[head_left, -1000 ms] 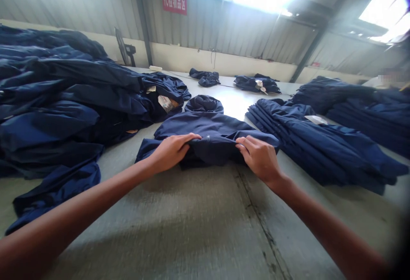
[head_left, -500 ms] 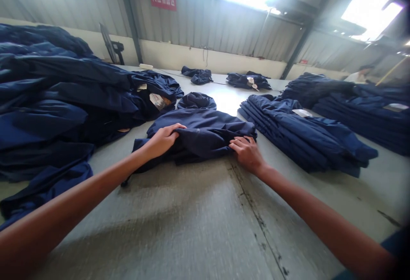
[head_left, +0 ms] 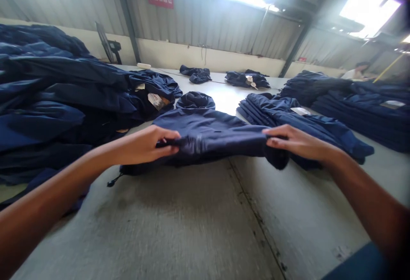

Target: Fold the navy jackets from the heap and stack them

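Note:
A dark blue hooded jacket (head_left: 218,123) lies on the table in front of me, its rounded hood at the far end. My left hand (head_left: 156,143) pinches a fold of it at the left, thumb below and fingers above. At the right, my right hand (head_left: 285,137) grips another part, and a dark end of cloth hangs beneath those fingers. Between both hands the fabric is stretched in a band, partly lifted and blurred. From the jacket's lower left corner a black cord end (head_left: 114,181) sticks out onto the table.
A large heap of dark blue garments (head_left: 48,88) fills the left side. Folded stacks (head_left: 307,126) stand at the right, some with white tags. Smaller bundles (head_left: 195,74) lie at the back. A seam (head_left: 250,203) crosses the pale table (head_left: 179,224). Far right, a person (head_left: 357,71) is visible.
My right hand has moved right and up with its piece of the jacket. My left hand has shifted slightly left, and the cloth between them is now pulled out straight.

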Demonstrator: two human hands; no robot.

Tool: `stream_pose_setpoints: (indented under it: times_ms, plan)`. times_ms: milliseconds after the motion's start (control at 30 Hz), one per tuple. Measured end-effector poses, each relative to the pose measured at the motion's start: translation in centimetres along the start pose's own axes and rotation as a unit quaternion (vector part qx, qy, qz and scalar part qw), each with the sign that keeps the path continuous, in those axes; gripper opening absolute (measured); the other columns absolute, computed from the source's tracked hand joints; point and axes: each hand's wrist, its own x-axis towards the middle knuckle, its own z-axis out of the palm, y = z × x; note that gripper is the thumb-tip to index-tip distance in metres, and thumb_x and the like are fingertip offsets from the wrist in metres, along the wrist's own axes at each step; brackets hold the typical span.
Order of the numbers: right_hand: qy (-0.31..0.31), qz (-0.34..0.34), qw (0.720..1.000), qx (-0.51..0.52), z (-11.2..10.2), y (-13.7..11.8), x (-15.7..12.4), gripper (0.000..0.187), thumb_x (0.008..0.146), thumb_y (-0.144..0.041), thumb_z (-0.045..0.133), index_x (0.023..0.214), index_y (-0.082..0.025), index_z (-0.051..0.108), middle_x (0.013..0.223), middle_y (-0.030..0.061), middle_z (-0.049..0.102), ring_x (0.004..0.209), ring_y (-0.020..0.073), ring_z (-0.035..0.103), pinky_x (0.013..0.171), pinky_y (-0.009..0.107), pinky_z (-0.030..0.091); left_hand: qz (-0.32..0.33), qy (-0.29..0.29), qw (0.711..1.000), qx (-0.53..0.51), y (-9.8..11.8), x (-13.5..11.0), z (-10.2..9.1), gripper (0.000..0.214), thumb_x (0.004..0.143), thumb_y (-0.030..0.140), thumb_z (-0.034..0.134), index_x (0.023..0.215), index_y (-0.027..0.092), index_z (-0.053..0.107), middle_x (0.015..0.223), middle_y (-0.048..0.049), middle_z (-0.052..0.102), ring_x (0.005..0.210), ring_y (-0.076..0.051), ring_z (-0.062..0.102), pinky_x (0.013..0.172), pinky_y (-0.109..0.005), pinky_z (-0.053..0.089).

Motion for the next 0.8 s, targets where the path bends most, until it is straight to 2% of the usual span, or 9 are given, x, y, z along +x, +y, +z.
stream_pose_setpoints:
  times_ms: [67,133,233,300,367,467,600,700,800]
  plan:
    - [-0.117,0.022,0.992,0.028,0.0,-1.1,-2.8,0.044,0.09,-0.057,0.072,0.121,-0.027,0.079,0.108,0.0077,0.078,0.102,0.03,0.073,0.088,0.04,0.062,0.019,-0.163,0.985,-0.061,1.5,-2.2,-1.7,0.041,0.09,0.05,0.07,0.124,0.028,0.077,0.116,-0.0057,0.079,0.102,-0.025,0.075,0.091,-0.035,0.059]
    - [-0.169,0.033,0.983,0.058,0.3,-1.4,-4.6,0.048,0.094,-0.054,0.07,0.133,-0.027,0.072,0.107,0.008,0.078,0.098,0.0277,0.074,0.084,0.038,0.063,0.008,-0.239,0.961,-0.137,2.3,-3.9,-3.3,0.044,0.092,0.052,0.068,0.13,0.03,0.075,0.108,-0.0032,0.08,0.099,-0.023,0.075,0.088,-0.032,0.06]
    - [-0.06,0.029,0.998,0.021,1.5,-0.4,-5.5,0.044,0.098,-0.054,0.065,0.131,-0.026,0.071,0.107,0.0086,0.077,0.095,0.0256,0.074,0.086,0.037,0.062,-0.028,-0.164,0.976,-0.143,1.7,-5.0,-4.4,0.047,0.1,0.053,0.053,0.135,0.026,0.07,0.103,-0.0009,0.08,0.097,-0.02,0.075,0.088,-0.031,0.059]
    - [0.012,0.0,0.998,-0.054,3.1,0.5,-5.5,0.041,0.096,-0.055,0.067,0.124,-0.026,0.073,0.114,0.0092,0.076,0.104,0.0273,0.073,0.093,0.04,0.06,-0.035,-0.069,0.995,-0.066,0.6,-5.2,-3.6,0.049,0.103,0.051,0.048,0.138,0.023,0.067,0.118,-0.0035,0.077,0.106,-0.021,0.072,0.094,-0.034,0.058]
    - [0.021,-0.044,0.99,-0.134,5.3,1.3,-5.7,0.044,0.092,-0.055,0.073,0.127,-0.028,0.072,0.123,0.0092,0.074,0.116,0.0307,0.069,0.101,0.044,0.057,-0.022,-0.014,0.999,0.025,-0.4,-6.0,-1.6,0.052,0.1,0.053,0.057,0.142,0.023,0.063,0.136,-0.0071,0.07,0.116,-0.024,0.069,0.099,-0.038,0.057]
    - [-0.004,-0.098,0.967,-0.235,8.9,2.3,-6.8,0.042,0.094,-0.04,0.073,0.135,-0.031,0.066,0.125,0.0078,0.072,0.116,0.0305,0.068,0.1,0.048,0.055,0.002,-0.03,0.992,0.122,-0.7,-8.9,2.3,0.05,0.093,0.055,0.069,0.135,0.028,0.068,0.139,-0.0076,0.067,0.115,-0.027,0.07,0.097,-0.038,0.058]
    - [0.06,-0.149,0.932,-0.325,12.6,3.4,-9.0,0.025,0.1,-0.015,0.055,0.119,-0.023,0.069,0.107,0.0083,0.073,0.095,0.025,0.069,0.088,0.042,0.054,-0.015,-0.022,0.98,0.197,0.2,-13.5,6.8,0.039,0.101,0.057,0.054,0.122,0.031,0.076,0.119,-0.0064,0.076,0.107,-0.031,0.074,0.089,-0.042,0.061]
    - [0.137,-0.172,0.924,-0.313,14.1,4.1,-10.2,0.017,0.101,-0.016,0.059,0.114,-0.022,0.067,0.097,0.0058,0.073,0.088,0.0228,0.069,0.086,0.039,0.052,-0.047,-0.007,0.973,0.228,0.1,-15.2,8.3,0.047,0.101,0.059,0.052,0.133,0.03,0.072,0.127,-0.0089,0.075,0.114,-0.034,0.072,0.093,-0.046,0.061]
    - [0.152,-0.127,0.94,-0.278,15.2,4.5,-10.6,0.015,0.102,-0.021,0.061,0.117,-0.022,0.063,0.1,0.007,0.072,0.092,0.024,0.069,0.084,0.038,0.053,-0.066,-0.029,0.975,0.212,-0.6,-15.9,8.7,0.053,0.1,0.06,0.055,0.142,0.031,0.065,0.131,-0.0082,0.074,0.114,-0.033,0.073,0.094,-0.045,0.061]
